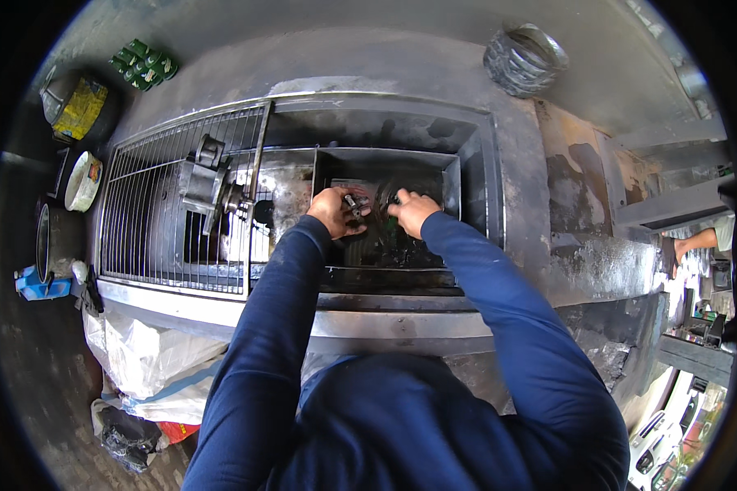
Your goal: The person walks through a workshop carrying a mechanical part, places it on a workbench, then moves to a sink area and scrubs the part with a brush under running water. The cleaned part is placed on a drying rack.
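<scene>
In the head view, your left hand (329, 211) is over the left part of the dark, rectangular metal inner tray (391, 154), its fingers curled round a cluster of small, shiny, silver-coloured metal parts (353, 204). The parts sit between thumb and fingers, well above your wrist's dark blue sleeve (290, 266), and their exact number is hard to make out.

Your right hand (416, 210) is just beside it, over the right part of the same tray, back of the hand up. Its fingers are bent and point inward toward the left hand, with a gap between the two hands. The tips run into dark shadow, so you cannot tell whether they grasp anything; a small green patch shows near them.

Left of your hands, a silver-grey wire grate (137, 239) spans the deep, grey metal trough (368, 321) that surrounds the tray. A bulky, grey cast-metal machine part (205, 186) rests on that grate, well apart from your fingers.
</scene>
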A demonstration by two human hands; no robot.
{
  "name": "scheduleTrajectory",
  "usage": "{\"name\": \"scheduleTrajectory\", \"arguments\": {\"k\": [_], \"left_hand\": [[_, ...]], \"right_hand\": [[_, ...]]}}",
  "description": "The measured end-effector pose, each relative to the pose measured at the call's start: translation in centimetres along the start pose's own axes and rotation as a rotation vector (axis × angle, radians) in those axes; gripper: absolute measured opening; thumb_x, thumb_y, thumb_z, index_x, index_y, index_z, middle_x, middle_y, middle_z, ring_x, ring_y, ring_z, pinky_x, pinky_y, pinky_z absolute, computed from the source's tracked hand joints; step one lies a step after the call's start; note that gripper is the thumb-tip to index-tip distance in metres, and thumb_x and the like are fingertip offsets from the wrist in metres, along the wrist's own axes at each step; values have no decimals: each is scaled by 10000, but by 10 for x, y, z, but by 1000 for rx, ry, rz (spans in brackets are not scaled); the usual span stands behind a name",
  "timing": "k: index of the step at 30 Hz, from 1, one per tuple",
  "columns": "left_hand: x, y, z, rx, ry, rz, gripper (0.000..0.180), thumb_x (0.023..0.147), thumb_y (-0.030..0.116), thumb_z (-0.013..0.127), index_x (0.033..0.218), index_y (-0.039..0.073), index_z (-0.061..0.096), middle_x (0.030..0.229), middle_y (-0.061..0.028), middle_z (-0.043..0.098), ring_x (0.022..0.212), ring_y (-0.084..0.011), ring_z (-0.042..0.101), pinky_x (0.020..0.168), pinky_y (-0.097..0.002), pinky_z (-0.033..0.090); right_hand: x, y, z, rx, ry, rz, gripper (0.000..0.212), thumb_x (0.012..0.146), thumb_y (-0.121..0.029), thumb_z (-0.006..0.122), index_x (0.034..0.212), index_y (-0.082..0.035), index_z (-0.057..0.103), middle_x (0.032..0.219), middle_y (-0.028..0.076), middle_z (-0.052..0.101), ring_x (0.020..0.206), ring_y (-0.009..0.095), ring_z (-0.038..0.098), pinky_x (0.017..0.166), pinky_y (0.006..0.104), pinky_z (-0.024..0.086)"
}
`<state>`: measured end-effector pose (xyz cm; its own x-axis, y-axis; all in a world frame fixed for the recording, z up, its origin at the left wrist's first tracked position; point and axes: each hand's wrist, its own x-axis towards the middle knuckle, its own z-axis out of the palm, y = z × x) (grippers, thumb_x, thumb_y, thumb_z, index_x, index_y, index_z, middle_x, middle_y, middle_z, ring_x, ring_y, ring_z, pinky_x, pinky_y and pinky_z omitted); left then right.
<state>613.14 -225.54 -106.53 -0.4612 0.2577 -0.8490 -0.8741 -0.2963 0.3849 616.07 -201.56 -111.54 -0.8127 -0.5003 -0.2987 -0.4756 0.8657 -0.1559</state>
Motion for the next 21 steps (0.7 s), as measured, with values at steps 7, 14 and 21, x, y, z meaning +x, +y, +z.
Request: {"name": "scheduleTrajectory", "arguments": {"k": [7,14,21], "left_hand": [[38,-21,-14,75,214,-97,390,1031,410,422,1282,168,597,1255,-56,682,1243,-306,594,1089,-697,307],[60,-34,-13,-94,288,-99,628,966,606,514,1385,144,583,1382,-82,630,1275,-283,551,1000,-523,476],[29,-33,3,-83,-30,-64,520,983,683,401,929,213,614,736,-31,554,642,-196,507,554,-347,351]], "right_hand": [[47,27,36,1173,831,628,225,985,-156,628,1170,-36,673,1005,134,728,941,259,654,912,373,490],[48,-27,33,1902,338,726,150,862,-100,698,983,-11,709,873,80,720,756,217,665,686,371,506],[22,-54,-51,1019,374,222,186,885,-160,724,1007,-21,708,931,210,738,837,342,712,793,418,544]]}}
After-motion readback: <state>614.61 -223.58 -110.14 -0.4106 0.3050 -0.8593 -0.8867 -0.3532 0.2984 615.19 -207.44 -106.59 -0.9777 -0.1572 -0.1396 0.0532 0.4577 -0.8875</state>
